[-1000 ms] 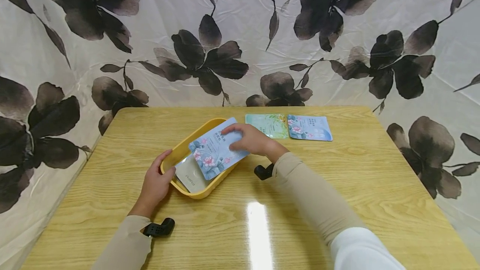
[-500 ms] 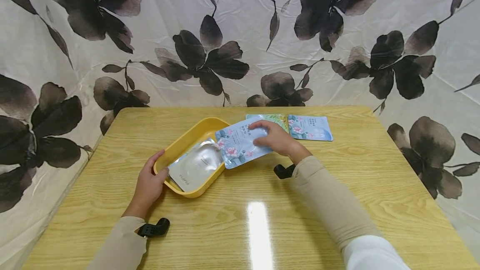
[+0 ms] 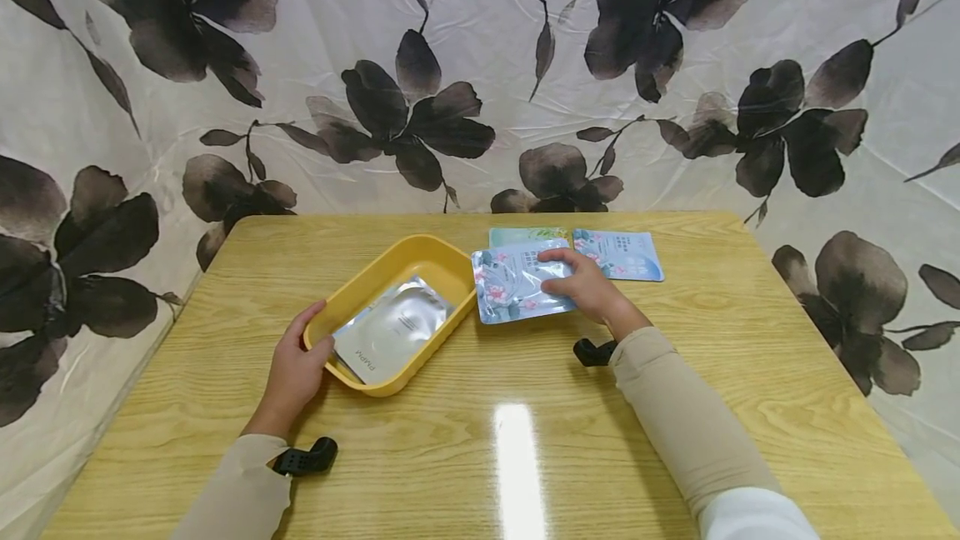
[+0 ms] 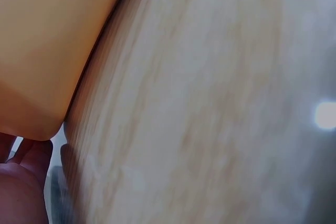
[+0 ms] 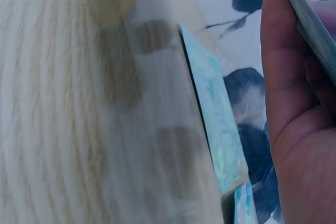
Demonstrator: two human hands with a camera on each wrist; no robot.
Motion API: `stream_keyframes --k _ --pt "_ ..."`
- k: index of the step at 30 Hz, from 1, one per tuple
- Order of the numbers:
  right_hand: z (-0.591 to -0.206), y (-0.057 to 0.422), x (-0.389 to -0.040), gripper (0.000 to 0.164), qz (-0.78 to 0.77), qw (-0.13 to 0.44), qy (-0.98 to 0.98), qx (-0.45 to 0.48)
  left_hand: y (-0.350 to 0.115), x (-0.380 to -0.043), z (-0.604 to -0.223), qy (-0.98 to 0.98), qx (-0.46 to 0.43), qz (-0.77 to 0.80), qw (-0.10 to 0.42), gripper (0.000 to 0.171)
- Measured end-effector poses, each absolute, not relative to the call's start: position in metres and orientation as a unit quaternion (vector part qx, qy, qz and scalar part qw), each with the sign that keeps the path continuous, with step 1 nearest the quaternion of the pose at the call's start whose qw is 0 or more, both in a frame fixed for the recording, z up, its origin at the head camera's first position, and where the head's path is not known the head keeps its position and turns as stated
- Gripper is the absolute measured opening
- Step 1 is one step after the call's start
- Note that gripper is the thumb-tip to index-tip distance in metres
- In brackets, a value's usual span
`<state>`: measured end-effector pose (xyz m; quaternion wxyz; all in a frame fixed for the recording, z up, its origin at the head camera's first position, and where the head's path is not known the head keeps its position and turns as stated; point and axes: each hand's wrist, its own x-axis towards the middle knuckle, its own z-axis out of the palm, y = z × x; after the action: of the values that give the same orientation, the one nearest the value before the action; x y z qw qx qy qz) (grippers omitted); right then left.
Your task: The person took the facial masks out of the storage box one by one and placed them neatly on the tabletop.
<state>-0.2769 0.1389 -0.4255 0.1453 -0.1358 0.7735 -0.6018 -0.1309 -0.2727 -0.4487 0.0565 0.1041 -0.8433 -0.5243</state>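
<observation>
My left hand (image 3: pixel 294 369) grips the near left end of a yellow plastic basket (image 3: pixel 352 300), thumb over the rim and fingers outside. Inside the basket lies a silvery face mask packet (image 3: pixel 390 332) marked PMPM; whether others are under it I cannot tell. To the right of the basket, my right hand (image 3: pixel 592 290) pinches a blue floral face mask packet (image 3: pixel 517 290). In the right wrist view, that packet (image 5: pixel 310 22) is held edge-on, raised off the table, between thumb and fingers. It partly covers a green face mask packet (image 3: pixel 525 235) at the back.
A second blue floral packet (image 3: pixel 630 257) lies flat beside the green one, near the back edge of the wooden table (image 3: pixel 420 457). A floral cloth (image 3: pixel 480 107) hangs behind the table.
My right hand has carried the blue floral packet from over the basket to the right, uncovering the silvery packet. The basket and left hand have shifted slightly left.
</observation>
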Motion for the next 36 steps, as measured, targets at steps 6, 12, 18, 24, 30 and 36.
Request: stream_keyframes --k 6,12,18,24,30,36 --pt "-0.432 0.148 -0.277 0.05 -0.607 0.128 0.776 -0.115 -0.273 -0.131 -0.45 -0.841 0.1 -0.528 0.061 0.06" --pt "-0.438 0.152 -0.273 0.05 -0.592 0.114 0.791 -0.101 -0.273 -0.131 -0.451 -0.836 0.097 -0.537 0.064 0.06" --pt "-0.443 0.149 -0.27 0.05 -0.597 0.115 0.789 -0.089 -0.274 -0.131 -0.453 -0.833 0.094 -0.542 0.067 0.06" --pt "-0.445 0.146 -0.268 0.05 -0.58 0.134 0.801 -0.068 -0.273 -0.131 -0.453 -0.829 0.094 -0.548 0.065 0.06" --pt "-0.449 0.146 -0.268 0.049 -0.564 0.153 0.81 -0.057 -0.274 -0.131 -0.452 -0.829 0.098 -0.548 0.058 0.061" --pt "-0.451 0.146 -0.268 0.049 -0.539 0.157 0.825 -0.06 -0.275 -0.132 -0.452 -0.835 0.098 -0.538 0.059 0.061"
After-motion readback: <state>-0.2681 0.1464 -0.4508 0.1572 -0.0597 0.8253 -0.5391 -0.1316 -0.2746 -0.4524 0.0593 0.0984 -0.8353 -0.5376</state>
